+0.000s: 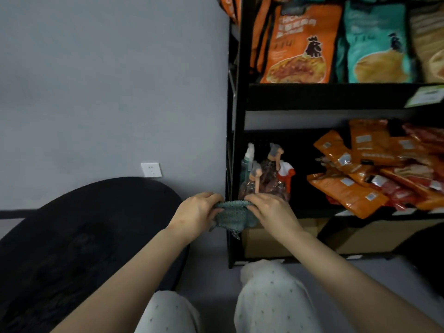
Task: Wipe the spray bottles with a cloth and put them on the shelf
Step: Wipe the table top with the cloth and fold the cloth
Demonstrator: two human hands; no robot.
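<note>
A teal-grey cloth (232, 217) is stretched between my two hands in front of the black shelf unit (336, 96). My left hand (197, 213) pinches its left end and my right hand (272, 212) grips its right end. Just behind my hands, several spray bottles stand at the left end of the lower shelf: a green one with a white nozzle (247, 164), brownish ones with grey-tan triggers (270, 174), and one with a white and red trigger (286, 175). My right hand hides the bottles' bases.
Orange and red snack packets (374, 171) are piled to the right on the same shelf. Large orange and teal bags (302, 44) fill the shelf above. Cardboard boxes (264, 241) sit under the unit. A black round seat (79, 236) stands at left below a wall socket (151, 169).
</note>
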